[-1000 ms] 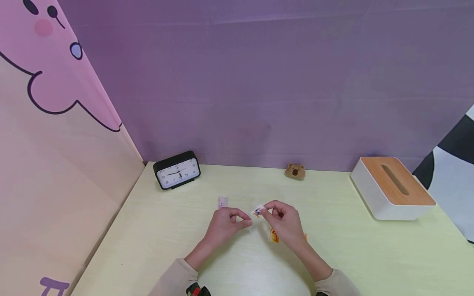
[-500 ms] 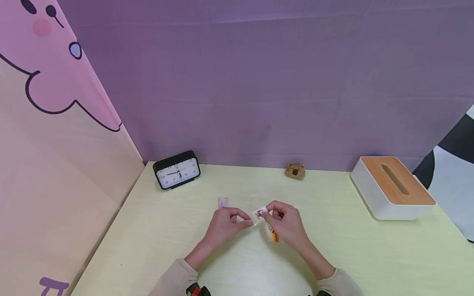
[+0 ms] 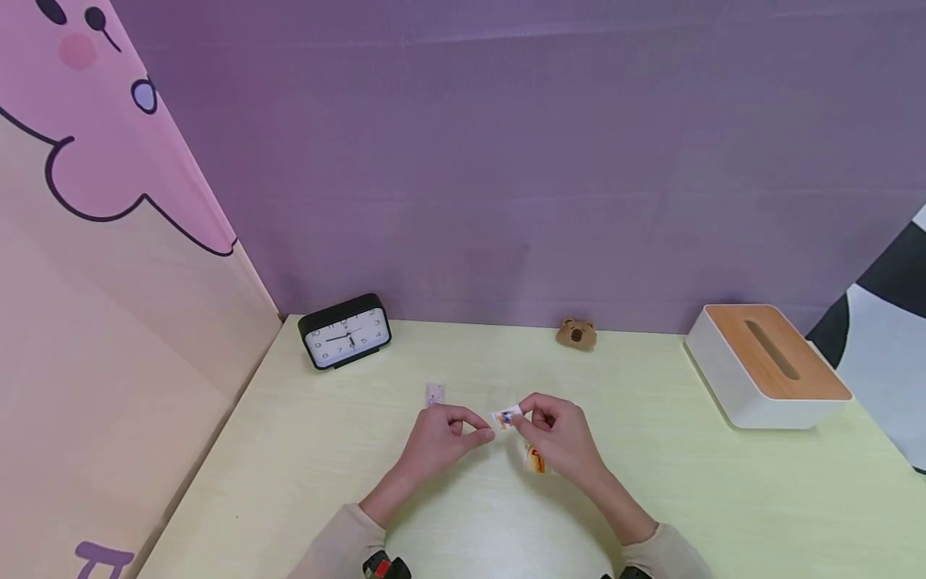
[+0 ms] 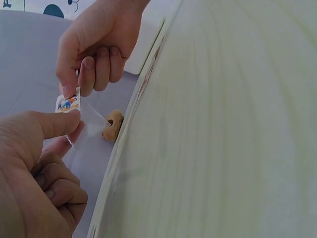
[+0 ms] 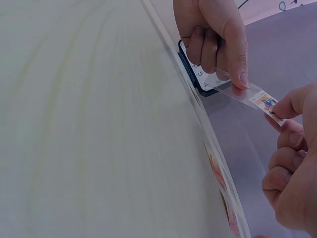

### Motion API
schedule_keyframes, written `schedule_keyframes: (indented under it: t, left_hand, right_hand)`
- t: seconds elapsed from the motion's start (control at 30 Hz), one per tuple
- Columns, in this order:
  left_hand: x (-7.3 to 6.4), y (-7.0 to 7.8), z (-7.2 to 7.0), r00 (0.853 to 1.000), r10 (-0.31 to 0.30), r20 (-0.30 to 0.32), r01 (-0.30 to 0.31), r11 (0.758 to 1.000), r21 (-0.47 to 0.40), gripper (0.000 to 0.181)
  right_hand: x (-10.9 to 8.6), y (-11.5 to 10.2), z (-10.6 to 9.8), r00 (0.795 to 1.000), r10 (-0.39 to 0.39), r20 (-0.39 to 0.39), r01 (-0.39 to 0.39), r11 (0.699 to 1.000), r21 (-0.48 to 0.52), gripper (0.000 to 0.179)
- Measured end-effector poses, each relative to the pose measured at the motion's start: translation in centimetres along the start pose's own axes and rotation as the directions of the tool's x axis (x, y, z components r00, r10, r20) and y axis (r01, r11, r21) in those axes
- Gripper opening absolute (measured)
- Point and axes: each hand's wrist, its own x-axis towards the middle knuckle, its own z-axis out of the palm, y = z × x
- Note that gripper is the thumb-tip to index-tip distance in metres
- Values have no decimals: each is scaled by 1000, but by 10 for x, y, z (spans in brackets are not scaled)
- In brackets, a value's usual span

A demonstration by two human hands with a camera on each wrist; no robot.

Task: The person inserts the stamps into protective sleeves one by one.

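1. Thumb and forefinger of the left hand (image 3: 443, 438) pinch the clear end (image 5: 241, 93) of one small plastic packet (image 5: 259, 98); thumb and forefinger of the right hand (image 3: 557, 438) pinch its printed end (image 5: 268, 102).
2. From that packet, in the head view, one pink printed slip (image 3: 435, 394) lies between nine and ten o'clock, and one yellow-orange wrapped piece (image 3: 536, 459) at five, partly hidden by the right hand.
3. Farther out on the table (image 3: 253, 466) are one black alarm clock (image 3: 347, 331) at ten, one brown bear-head figure (image 3: 576, 334) between one and two, and one white tissue box with a wooden lid (image 3: 768, 366) near three.
4. Two forearms (image 3: 387, 494) reach in, left from eight, right from four; the hands face each other, their other fingers curled inward, the packet raised off the table.
5. Compared with one second ago, the printed end sits flatter, and an orange scrap beside the right wrist is out of sight; the alarm clock, bear-head figure and tissue box stay put.
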Motion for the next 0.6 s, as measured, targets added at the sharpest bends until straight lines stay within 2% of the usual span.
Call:
schedule_keyframes:
  t: [0.6]
  left_hand:
    - [0, 2, -2, 1000, -8, 5, 8, 999, -39, 9]
  right_hand:
    - [0, -1, -4, 998, -37, 50, 38, 999, -18, 15]
